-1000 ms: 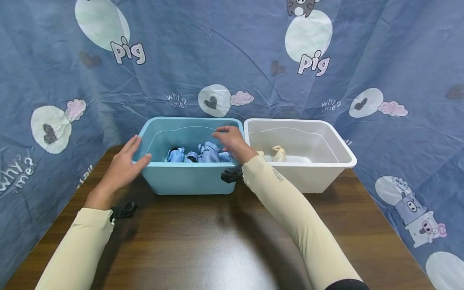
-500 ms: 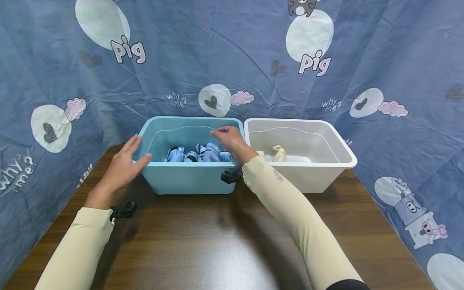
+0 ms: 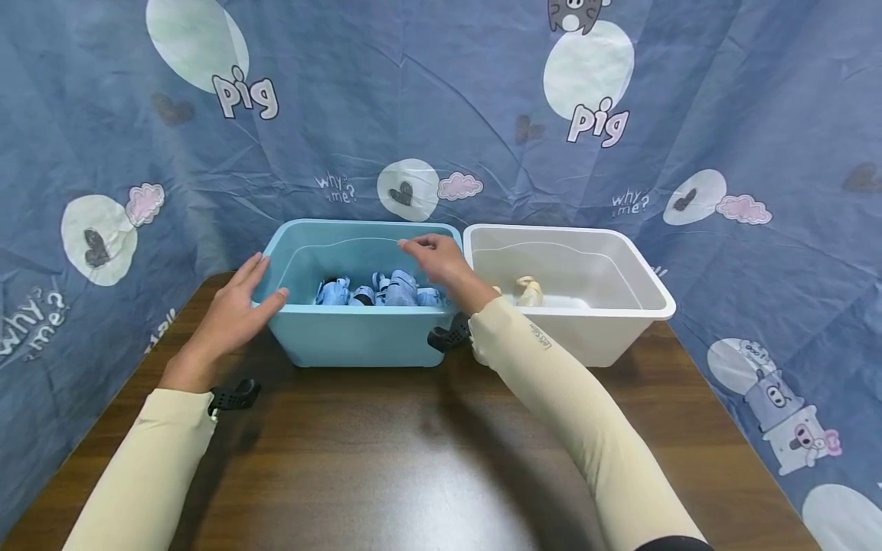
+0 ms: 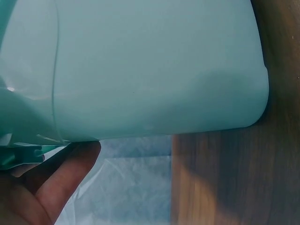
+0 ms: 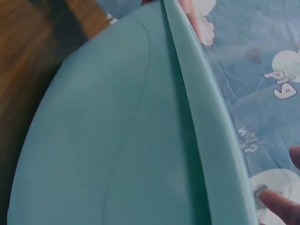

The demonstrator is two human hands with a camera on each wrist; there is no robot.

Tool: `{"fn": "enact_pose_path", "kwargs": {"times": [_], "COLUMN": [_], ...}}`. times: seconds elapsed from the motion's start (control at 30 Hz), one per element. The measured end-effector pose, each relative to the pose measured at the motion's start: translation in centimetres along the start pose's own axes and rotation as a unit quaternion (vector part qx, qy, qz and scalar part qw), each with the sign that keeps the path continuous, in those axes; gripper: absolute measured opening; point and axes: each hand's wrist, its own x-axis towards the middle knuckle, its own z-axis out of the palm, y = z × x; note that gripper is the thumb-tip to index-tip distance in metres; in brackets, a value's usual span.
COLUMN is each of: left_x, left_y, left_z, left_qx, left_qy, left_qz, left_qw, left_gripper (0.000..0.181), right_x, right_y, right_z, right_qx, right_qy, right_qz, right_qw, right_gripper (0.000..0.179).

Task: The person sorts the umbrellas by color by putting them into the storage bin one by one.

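Note:
My left hand rests at the left end of a light blue plastic bin, fingers fairly straight and thumb spread near the front rim. In the left wrist view its thumb touches the bin's edge. My right hand hovers over the bin's right part with bent fingers. The right wrist view shows its fingertips apart, with nothing visible between them. Several bundled blue things with dark patches lie inside the bin, among them a larger bundle and one further left. The front wall hides their lower parts.
A white bin stands right beside the blue one and holds a cream-coloured bundle; my right forearm partly covers its left side. Both bins stand on a dark wooden table before a printed blue cloth.
The larger blue bundle has shifted slightly right within the bin. My right fingertips have moved a little left and up, while that wrist has moved slightly right. My left hand has stayed in place.

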Motion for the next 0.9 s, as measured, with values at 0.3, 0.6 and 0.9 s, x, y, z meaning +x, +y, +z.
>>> {"fn": "enact_pose_path", "kwargs": {"times": [0.3, 0.6, 0.9], "left_x": [0.2, 0.6, 0.8], "left_y": [-0.3, -0.1, 0.5], "left_z": [-0.4, -0.5, -1.6], "left_qx": [0.006, 0.011, 0.07], "left_qy": [-0.008, -0.018, -0.001], "left_qz": [0.002, 0.001, -0.011], "left_qw": [1.0, 0.9998, 0.9975], "left_gripper": [0.076, 0.078, 0.085], "right_x": [-0.9, -2.7, -5.2], "right_y": [-0.2, 0.0, 0.5], "right_z": [-0.2, -1.0, -3.9], "right_qx": [-0.006, 0.025, -0.081], "right_qy": [-0.008, -0.006, 0.039], "right_qz": [-0.03, -0.062, -0.165], "right_qw": [0.9995, 0.9978, 0.9822], "right_gripper": [0.044, 0.039, 0.041]}}
